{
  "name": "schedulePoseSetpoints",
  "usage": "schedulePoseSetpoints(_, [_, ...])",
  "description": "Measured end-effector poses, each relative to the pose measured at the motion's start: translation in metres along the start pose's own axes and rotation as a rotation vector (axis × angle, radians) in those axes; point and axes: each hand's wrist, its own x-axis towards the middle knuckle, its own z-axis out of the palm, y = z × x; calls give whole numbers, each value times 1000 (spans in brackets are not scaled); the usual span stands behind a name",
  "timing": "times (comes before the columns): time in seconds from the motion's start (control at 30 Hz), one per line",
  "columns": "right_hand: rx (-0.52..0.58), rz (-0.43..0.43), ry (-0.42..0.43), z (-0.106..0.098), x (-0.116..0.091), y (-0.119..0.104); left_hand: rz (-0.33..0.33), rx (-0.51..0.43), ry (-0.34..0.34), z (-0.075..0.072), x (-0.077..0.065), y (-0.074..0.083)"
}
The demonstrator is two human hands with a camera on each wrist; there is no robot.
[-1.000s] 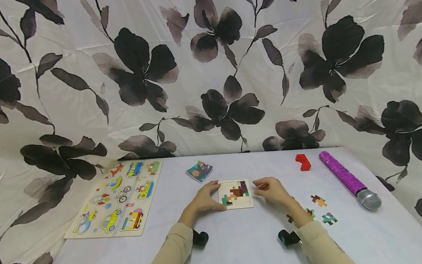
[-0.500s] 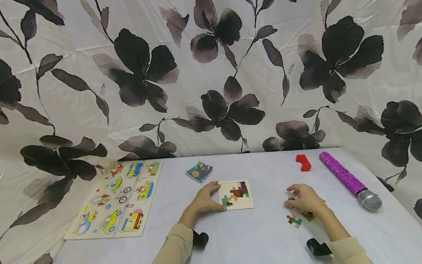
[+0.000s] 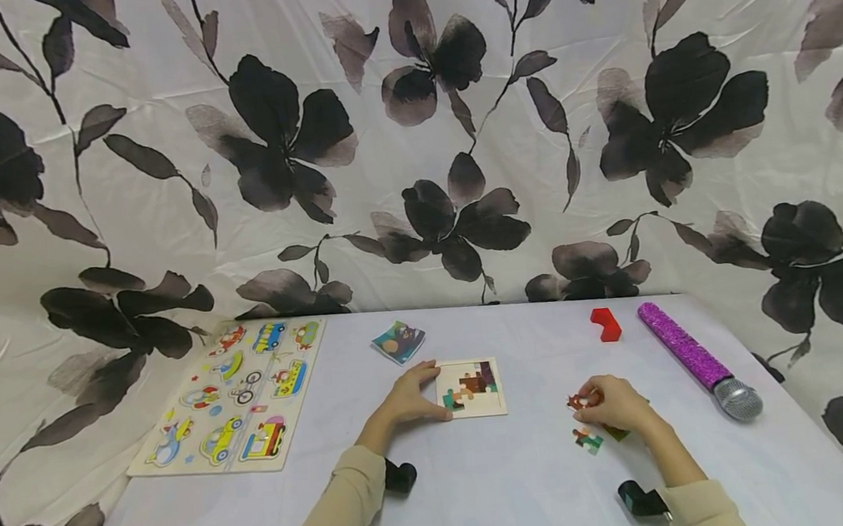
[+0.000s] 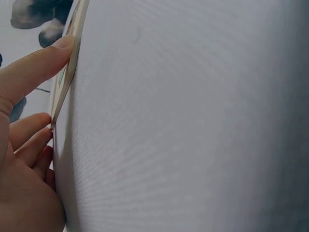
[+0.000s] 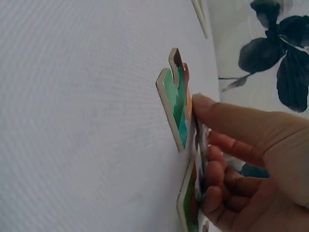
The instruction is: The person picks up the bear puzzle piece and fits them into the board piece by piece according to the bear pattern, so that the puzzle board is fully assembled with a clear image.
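Desk (image 3: 502,490): we see a small puzzle tray (image 3: 470,388) at centre, partly filled with brown, purple and green. Left hand (image 3: 407,398) braces its left edge, fingers curled against it. Right hand (image 3: 614,403) pinches a red-brown piece (image 3: 577,401) just right of it. We judge: lift clear of the neighbouring green piece (image 5: 176,108), keep the tray pinned.

Right hand (image 5: 251,159) enters from the lower right, thumb on top, fingers curled beneath. Thumb and fingers pinch a thin puzzle piece (image 5: 199,159), seen edge-on. Just beyond the thumb tip a green puzzle piece (image 5: 175,104) lies flat on the white tablecloth (image 5: 82,111). Another piece (image 5: 186,200) lies under the fingers, partly hidden. Beyond the hand, past the cloth's edge, hangs a flower-print backdrop (image 5: 270,53).
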Motion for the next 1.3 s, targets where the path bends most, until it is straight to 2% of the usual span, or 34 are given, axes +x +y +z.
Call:
schedulePoseSetpoints(0.23, [151,-63,72,6,9,1,7,3,0,1,0,-3])
schedulePoseSetpoints(0.47, [260,-166,165,11,31,-15,-5,-1,1,-1,-1,-2])
schedulePoseSetpoints(0.63, [311,-258,283,19,50,-26,-5,-7,0,-1,0,-2])
schedulePoseSetpoints(0.83, [402,-297,411,31,64,-35,19,-8,-2,1,3,-5])
schedulePoseSetpoints(1.13, [460,-390,478,47,72,-49,24,-1,0,1,2,-5])
schedulePoseSetpoints(1.3, [585,-337,457,51,75,-56,12,-5,-3,1,3,-5])
